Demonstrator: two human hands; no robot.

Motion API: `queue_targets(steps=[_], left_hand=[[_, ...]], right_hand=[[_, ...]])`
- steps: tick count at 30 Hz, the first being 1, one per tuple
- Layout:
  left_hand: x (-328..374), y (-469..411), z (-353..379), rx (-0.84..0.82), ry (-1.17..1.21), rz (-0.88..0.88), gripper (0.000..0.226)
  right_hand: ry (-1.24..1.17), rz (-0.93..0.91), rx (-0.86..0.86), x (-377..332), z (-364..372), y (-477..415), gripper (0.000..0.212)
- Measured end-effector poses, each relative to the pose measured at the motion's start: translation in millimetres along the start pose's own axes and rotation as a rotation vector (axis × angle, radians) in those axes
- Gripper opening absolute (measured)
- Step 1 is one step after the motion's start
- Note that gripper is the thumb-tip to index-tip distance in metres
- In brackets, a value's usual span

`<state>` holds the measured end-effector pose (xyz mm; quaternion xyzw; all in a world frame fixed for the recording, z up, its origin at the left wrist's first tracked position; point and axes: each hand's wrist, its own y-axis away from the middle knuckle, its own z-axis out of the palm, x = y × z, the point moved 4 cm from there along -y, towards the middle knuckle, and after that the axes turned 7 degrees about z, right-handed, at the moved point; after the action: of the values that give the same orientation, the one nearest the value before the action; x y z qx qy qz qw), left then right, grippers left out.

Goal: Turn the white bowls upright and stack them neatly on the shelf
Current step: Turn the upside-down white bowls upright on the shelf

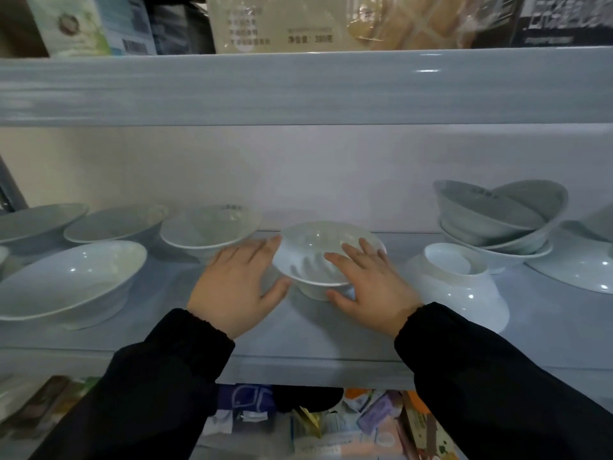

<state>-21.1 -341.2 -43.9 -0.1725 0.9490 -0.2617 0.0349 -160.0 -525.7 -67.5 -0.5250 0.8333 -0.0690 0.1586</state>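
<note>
An upright white bowl [311,247] stands in the middle of the pale shelf [298,356]. My right hand [368,287] holds its right rim, fingers lying over the rim and thumb under it by the foot. My left hand [238,283] is spread flat beside the bowl's left side, fingertips at the rim. Just to the right an upside-down white bowl [464,293] rests with its foot ring up. A crooked stack of bowls [497,224] sits at the back right. Several upright bowls stand to the left, the nearest a large one [73,280].
Another white dish [577,263] lies at the far right edge. The upper shelf's board [298,88] hangs low overhead with packaged goods [298,24] on it. Mixed packets [331,423] fill the shelf below. Black sleeves cover both my forearms.
</note>
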Motion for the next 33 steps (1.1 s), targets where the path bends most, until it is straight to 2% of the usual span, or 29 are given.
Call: queue_targets(steps=[3, 9, 18, 21, 26, 30, 33], left_hand=[[-7.5, 8.0, -5.1, -0.07, -0.102, 0.015, 0.077], [-29.1, 29.4, -6.3, -0.122, -0.133, 0.003, 0.078], [-57.4, 57.4, -5.3, -0.14, -0.083, 0.007, 0.078], [-63.8, 61.6, -5.1, -0.136, -0.062, 0.018, 0.077], [-67.3, 61.8, -3.4, -0.136, -0.037, 0.051, 0.077], [-59.5, 53.8, 2.7, -0.157, 0.004, 0.096, 0.079], [-41.3, 41.4, 7.6, -0.148, 0.029, 0.15, 0.078]], right_hand=[[0.022, 0.028, 0.041, -1.9, 4.8, -7.8, 0.078], [0.036, 0.102, 0.033, -3.4, 17.0, -39.6, 0.085], [0.086, 0.178, 0.048, -19.5, 26.1, -76.5, 0.087], [0.088, 0.209, 0.028, -23.3, 27.7, -80.6, 0.079], [0.052, 0.226, -0.019, -29.9, 19.2, -74.4, 0.08], [0.017, 0.182, 0.038, -40.9, 0.4, -50.1, 0.087], [0.026, 0.175, 0.077, -38.4, -10.0, -27.9, 0.084]])
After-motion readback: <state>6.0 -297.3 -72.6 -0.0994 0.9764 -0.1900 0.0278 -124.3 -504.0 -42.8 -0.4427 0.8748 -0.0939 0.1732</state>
